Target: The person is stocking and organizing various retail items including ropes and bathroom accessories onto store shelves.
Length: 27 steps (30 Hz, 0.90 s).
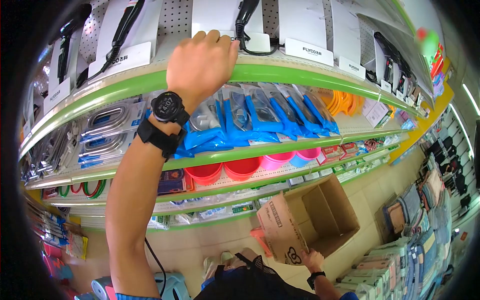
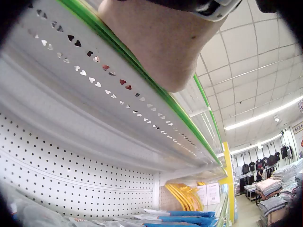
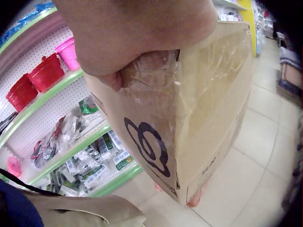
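My left hand (image 1: 202, 62) lies over the green front edge of the upper shelf (image 1: 305, 77), back of the hand up. Its fingertips are hidden, and I cannot tell whether they grip anything. Just beyond stands a white FLYCO display stand (image 1: 257, 42) with a black hair appliance (image 1: 245, 15) and its cord. In the left wrist view, the heel of the hand (image 2: 161, 52) is at the shelf edge. Low down, my right hand (image 1: 312, 261) grips the upper corner of an open cardboard box (image 1: 280, 220). The box's visible inside is bare, and clear tape covers the gripped corner.
Blue-packaged goods (image 1: 260, 117) fill the shelf below, with red baskets (image 1: 242, 167) lower down. A red object (image 1: 260, 239) shows under the box. Stacked folded textiles (image 1: 415, 250) stand to the right, and a blue plastic item (image 1: 172, 285) sits at lower left. Tiled floor (image 1: 380, 182) lies between.
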### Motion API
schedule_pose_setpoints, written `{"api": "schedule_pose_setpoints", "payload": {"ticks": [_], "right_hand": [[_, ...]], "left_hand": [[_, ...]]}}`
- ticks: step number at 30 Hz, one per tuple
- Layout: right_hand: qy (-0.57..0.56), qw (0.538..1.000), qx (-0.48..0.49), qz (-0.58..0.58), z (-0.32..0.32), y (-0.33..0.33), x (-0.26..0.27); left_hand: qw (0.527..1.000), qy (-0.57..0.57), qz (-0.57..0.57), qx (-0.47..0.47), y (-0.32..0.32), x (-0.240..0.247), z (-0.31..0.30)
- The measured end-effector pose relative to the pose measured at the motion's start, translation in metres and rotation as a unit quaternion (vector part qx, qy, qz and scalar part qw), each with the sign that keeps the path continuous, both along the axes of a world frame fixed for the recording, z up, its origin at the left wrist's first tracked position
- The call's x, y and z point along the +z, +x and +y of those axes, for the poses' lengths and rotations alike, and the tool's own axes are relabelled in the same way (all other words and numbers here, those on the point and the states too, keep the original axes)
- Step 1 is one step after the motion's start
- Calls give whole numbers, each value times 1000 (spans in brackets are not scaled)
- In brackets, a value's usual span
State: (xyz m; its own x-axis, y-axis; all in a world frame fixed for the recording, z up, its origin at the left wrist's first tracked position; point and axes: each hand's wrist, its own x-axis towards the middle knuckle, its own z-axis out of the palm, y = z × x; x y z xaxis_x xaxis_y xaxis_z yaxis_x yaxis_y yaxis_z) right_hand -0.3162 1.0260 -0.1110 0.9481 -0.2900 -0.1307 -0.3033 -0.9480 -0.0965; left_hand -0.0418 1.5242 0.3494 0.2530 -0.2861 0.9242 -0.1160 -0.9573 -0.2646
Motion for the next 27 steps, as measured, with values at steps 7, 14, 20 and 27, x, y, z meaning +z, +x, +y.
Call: {"api": "schedule_pose_setpoints", "payload": {"ticks": [7, 14, 20, 27], "right_hand": [[3, 1000, 18, -14, -8, 1, -12], [-1, 1000, 7, -17, -2, 0, -2], [29, 999, -33, -1, -2, -2, -1], [21, 1000, -22, 1, -8, -4, -11]], "left_hand": [[1000, -8, 11, -4, -1, 0, 0], [1000, -4, 9, 17, -1, 1, -2], [999, -33, 32, 24, -1, 3, -3], [996, -44, 77, 29, -6, 6, -6]]}}
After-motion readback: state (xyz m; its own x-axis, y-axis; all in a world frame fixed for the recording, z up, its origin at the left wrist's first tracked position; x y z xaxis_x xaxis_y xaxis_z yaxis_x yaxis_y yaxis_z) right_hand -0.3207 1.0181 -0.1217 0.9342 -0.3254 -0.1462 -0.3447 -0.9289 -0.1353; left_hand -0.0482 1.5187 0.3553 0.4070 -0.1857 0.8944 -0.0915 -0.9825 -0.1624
